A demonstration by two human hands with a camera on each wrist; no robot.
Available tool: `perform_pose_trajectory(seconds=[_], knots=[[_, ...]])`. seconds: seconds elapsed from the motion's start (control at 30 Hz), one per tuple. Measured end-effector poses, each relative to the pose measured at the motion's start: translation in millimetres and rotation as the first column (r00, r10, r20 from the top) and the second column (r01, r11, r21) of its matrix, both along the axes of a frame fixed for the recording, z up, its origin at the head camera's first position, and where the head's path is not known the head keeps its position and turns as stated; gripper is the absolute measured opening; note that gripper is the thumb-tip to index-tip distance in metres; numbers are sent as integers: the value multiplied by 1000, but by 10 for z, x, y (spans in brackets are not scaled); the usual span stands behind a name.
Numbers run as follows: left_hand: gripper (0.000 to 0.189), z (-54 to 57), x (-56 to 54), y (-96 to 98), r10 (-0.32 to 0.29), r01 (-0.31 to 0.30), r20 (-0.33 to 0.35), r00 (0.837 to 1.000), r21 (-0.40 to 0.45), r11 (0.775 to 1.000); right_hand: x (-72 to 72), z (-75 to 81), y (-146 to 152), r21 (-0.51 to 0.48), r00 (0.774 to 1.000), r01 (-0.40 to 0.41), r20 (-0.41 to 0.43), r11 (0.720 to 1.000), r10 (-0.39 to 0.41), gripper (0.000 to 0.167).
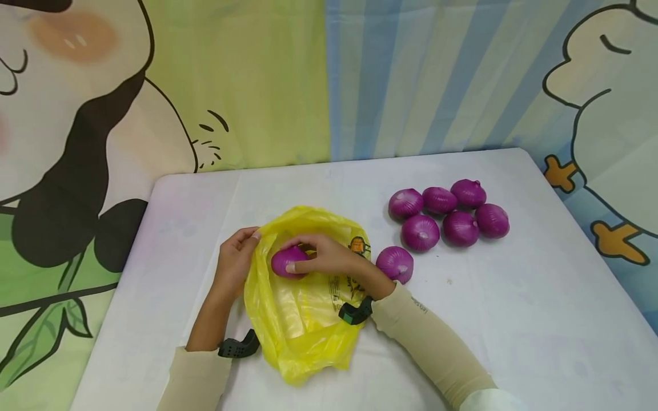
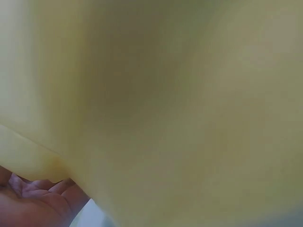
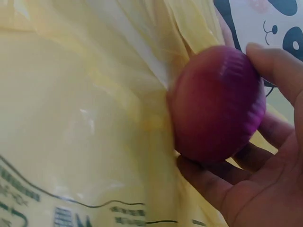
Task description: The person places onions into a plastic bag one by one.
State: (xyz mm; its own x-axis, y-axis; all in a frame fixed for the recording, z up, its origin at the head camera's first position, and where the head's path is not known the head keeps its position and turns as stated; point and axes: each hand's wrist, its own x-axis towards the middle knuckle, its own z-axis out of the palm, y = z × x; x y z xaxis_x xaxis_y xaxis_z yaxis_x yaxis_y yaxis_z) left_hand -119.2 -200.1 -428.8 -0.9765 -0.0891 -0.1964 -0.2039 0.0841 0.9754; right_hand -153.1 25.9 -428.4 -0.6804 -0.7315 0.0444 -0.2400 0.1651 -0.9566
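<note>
Holds a purple onion (image 1: 285,262) between thumb and curled fingers of the right hand (image 1: 329,256), over the open yellow bag (image 1: 308,348), left of middle on the white table (image 1: 514,319). Pinches the bag's far left edge with thumb and fingers of the left hand (image 1: 235,251). Has a loose onion (image 1: 394,264) just right of the bag and six onions (image 1: 460,229) bunched farther right

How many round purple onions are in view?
8: one round purple onion in the right hand, six clustered on the white table, one beside the yellow plastic bag. The bag may hide more.
</note>
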Motion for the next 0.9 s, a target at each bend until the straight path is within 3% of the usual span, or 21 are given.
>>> perform_pose_trajectory(seconds=[0.23, 0.57, 0.9], knots=[[38, -9, 7, 9, -6, 6, -9, 1000, 10, 1000, 12, -117, 5, -6, 999, 2, 40, 1000, -2, 40], [40, -13, 0, 4, 6, -6, -4, 1000, 3, 1000, 8, -126, 0, 20, 1000, -13, 25, 1000, 13, 39], [38, -27, -10, 16, 6, -6, -7, 1000, 8, 1000, 34, -81, 21, 49, 998, -31, 58, 998, 28, 58]])
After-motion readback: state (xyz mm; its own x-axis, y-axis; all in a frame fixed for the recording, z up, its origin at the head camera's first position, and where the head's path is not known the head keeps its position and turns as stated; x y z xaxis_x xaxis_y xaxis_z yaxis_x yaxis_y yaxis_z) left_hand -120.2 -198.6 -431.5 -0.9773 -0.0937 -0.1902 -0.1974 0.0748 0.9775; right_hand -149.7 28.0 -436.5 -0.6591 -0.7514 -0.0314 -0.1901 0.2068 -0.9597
